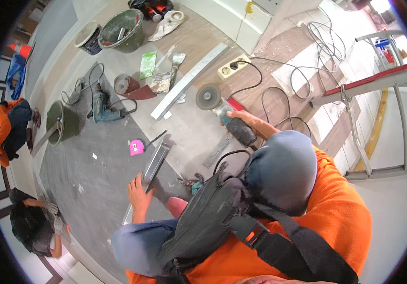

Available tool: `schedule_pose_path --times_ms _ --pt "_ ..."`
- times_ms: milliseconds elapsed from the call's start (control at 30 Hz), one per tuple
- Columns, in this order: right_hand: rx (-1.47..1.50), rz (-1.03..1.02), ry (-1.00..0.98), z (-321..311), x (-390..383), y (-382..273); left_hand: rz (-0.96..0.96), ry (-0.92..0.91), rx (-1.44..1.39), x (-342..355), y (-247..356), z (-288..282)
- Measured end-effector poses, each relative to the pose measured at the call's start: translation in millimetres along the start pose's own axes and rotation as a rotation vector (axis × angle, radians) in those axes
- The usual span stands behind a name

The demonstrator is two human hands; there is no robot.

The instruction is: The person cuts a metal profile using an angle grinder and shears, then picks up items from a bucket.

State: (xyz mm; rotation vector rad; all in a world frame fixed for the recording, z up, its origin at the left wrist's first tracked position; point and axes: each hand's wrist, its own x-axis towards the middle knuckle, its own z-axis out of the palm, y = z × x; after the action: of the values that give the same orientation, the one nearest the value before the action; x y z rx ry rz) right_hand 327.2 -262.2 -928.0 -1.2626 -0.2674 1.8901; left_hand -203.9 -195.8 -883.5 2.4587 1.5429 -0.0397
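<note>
Grinder (pixel 240 131) teal w/ blk body; disc (pixel 208 97) dk grey. Rail (pixel 156 161) silver-grey. Tape measure (pixel 137 147) hot pink, wht label. Drill (pixel 102 108) teal-blue & blk. Big bucket (pixel 127 40) dk grn; sandpaper (pixel 126 84) reddish-brn; packet (pixel 148 65) lt grn w/ wht. Socket strip (pixel 232 69) cream, its lead (pixel 261 75) blk. Top (pixel 343 203) bright orange, trousers (pixel 284 165) faded blue-grey, bag (pixel 201 208) blk. Ladder (pixel 369 88) silver w/ red edge. Floor sheet (pixel 80 165) dk grey; planks (pixel 303 43) beige-brn, wood-grain.

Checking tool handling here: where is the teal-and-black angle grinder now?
In the head view, just right of centre, the teal-and-black angle grinder is in the person's right hand, below the cream socket strip.
</note>
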Motion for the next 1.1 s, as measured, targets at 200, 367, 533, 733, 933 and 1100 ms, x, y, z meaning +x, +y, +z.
schedule_pose_path --times_ms 200,367,533,733,933,1100 --pt "0.187 0.053 -0.196 21.6 24.5 11.8 -0.022 -0.389 -0.289 55.8 -23.5 -70.3" --pt "0.175 0.048 -0.232 4.2 50.1 29.6 0.345 -0.626 -0.032 153.2 69.3 -118.7" --pt "0.110 0.083 -0.153 31.4 29.9 29.0 0.365 -0.446 -0.135 187.2 117.1 -125.4" --pt "-0.249 0.017 0.096 30.9 -7.3 25.8 0.236 -0.507 -0.103 141.4 30.4 -126.6" --pt "-0.536 -0.106 0.342 53.9 -8.9 25.1 -0.238 -0.242 -0.402 36.2 -66.3 -50.5" --pt "-0.412 -0.291 0.311 75.2 17.3 -45.8 -0.454 0.113 -0.434 -19.0 -56.4 -10.0"
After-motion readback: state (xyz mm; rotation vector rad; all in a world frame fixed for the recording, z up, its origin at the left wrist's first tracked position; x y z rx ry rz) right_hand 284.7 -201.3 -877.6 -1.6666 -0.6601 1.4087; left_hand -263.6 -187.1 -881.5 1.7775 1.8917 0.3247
